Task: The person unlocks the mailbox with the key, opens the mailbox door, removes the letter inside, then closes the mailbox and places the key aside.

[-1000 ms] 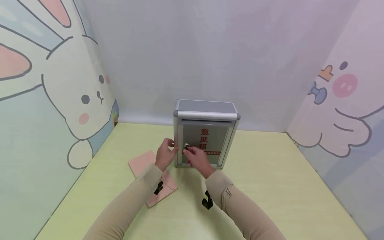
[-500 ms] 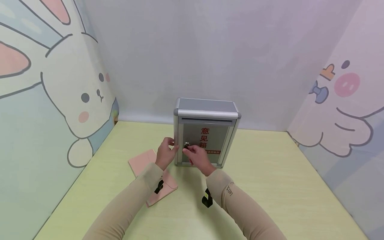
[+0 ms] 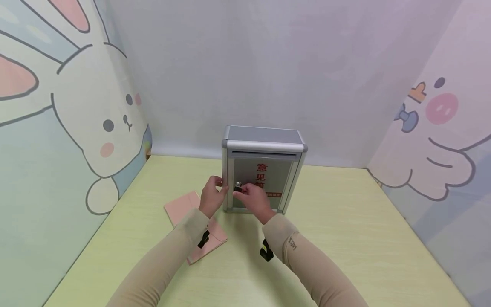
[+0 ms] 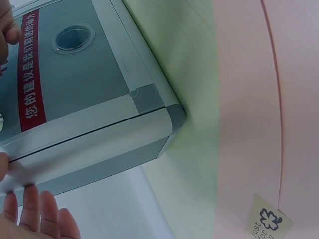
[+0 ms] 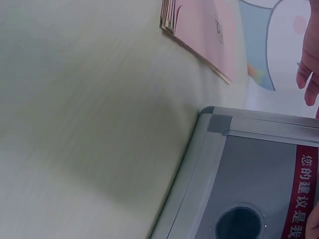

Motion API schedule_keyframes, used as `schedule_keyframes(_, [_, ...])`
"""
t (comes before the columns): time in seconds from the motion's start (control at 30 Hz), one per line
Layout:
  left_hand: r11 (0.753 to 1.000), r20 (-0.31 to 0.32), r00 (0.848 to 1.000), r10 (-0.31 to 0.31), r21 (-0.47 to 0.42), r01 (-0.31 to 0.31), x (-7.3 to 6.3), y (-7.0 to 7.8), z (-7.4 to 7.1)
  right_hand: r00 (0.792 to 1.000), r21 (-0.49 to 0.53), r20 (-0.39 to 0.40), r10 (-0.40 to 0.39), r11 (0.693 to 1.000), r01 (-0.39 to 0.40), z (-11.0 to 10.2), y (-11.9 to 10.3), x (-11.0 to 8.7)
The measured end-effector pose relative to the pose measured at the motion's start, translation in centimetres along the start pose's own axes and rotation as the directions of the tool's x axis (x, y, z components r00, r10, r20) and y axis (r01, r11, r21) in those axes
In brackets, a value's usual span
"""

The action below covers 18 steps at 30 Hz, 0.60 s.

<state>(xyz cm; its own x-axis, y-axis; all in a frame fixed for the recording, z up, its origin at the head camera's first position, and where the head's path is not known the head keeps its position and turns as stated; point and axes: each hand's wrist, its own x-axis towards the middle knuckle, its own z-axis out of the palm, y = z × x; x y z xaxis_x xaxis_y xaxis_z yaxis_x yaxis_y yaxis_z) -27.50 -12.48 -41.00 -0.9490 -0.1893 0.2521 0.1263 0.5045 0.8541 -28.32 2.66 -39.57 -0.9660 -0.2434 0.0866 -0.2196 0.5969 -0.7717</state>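
A grey suggestion box (image 3: 264,135) with silver edges, a top slot and red characters stands upright on the table. My right hand (image 3: 256,201) pinches the black head of a key (image 3: 238,189) at the round metal lock (image 3: 238,183) on the left part of its front panel. With my left hand (image 3: 212,197) I hold the box's left edge; in the left wrist view the fingers (image 4: 31,209) touch its side and the thumb lies at the front edge. The key is out of sight in both wrist views.
Pink envelopes (image 3: 182,208) lie stacked on the pale table (image 3: 345,238), left of the box and partly under my left forearm. Behind the box hangs a plain pale backdrop (image 3: 261,76). Cartoon-printed walls stand at both sides.
My right hand has turned slightly at the lock, and the key's black head now shows broader. My left hand and the box have stayed in place.
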Motion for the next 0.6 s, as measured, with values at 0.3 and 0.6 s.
schedule_keyframes(0.3, [1.000, -0.012, 1.000, 0.006, -0.003, -0.006, 0.2, -0.2, 0.1, 0.999, -0.226, -0.001, -0.036, 0.973, 0.035, -0.4, -1.0, -0.1])
schedule_keyframes(0.6, [1.000, -0.011, 1.000, 0.013, -0.006, -0.013, 0.3, -0.2, 0.1, 0.957, -0.591, -0.055, -0.285, 0.782, 0.199, -0.7, -1.4, -0.8])
